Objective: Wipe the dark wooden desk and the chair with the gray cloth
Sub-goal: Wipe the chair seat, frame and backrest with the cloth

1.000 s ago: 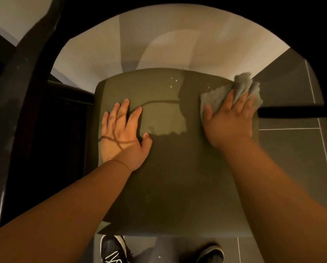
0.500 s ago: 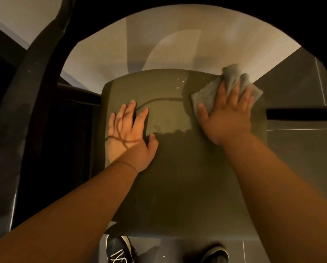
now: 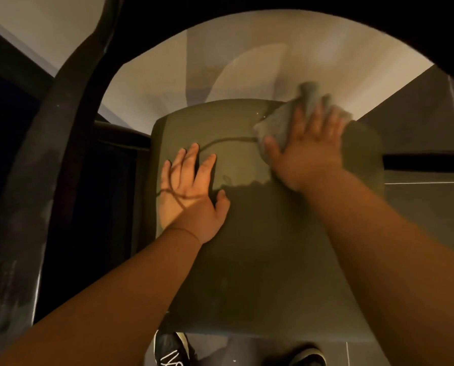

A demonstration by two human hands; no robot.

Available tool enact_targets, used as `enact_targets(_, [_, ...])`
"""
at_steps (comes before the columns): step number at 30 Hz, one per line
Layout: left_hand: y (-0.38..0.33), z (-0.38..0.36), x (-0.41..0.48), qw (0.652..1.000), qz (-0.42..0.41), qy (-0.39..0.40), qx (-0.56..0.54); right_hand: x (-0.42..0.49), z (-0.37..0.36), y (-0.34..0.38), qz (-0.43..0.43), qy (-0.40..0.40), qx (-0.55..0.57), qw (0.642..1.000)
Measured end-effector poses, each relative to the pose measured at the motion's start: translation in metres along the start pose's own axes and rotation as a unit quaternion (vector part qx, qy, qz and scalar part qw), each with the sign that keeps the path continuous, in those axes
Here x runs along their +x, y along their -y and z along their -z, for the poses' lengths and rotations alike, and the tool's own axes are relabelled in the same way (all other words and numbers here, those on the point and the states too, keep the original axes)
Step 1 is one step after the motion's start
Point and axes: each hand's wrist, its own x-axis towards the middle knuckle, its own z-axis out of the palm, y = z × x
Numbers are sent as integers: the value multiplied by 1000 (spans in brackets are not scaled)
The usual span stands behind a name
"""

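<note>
The right hand [image 3: 309, 151] presses the gray cloth [image 3: 281, 125] flat-fingered onto the chair seat [image 3: 260, 247]. Beside it, the left hand [image 3: 191, 194] rests open, holding nothing.

On the chair [image 3: 260, 260], the left hand [image 3: 189, 196] is laid at the left; the cloth [image 3: 274, 128] is pinned under the right hand [image 3: 307, 151] at the far right.

Smooth glossy chair seat [image 3: 260, 260], soft gray cloth [image 3: 276, 128]

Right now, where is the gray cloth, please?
The gray cloth sits upper right in the head view, on the far right corner of the chair seat, pressed under the right hand.
</note>
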Motion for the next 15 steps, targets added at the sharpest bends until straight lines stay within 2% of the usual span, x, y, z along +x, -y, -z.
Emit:
enact_targets(2, [0, -1, 0, 1000, -4, 0, -5, -26, -15, 16, 91, -9, 2, 996])
enact_targets(4, [-1, -2, 1, 1000, 3, 0, -12, -41, -23, 16, 129, -6, 9, 992])
enact_targets(6, [-2, -3, 2, 1000, 7, 3, 0, -34, -18, 2, 127, 5, -15, 992])
enact_targets(8, [-2, -4, 3, 1000, 10, 7, 8, -14, -10, -11, 85, -10, -46, 995])
enact_targets(12, [1, -8, 1, 1000, 8, 4, -9, 24, 9, 1, -11, -4, 13, 1000])
enact_targets(13, [1, -8, 1, 1000, 8, 6, -9, 25, 11, 15, 5, 0, 0, 1000])
enact_targets(15, [2, -9, 1, 1000, 10, 11, -1, 13, 7, 47, 97, 10, -25, 995])
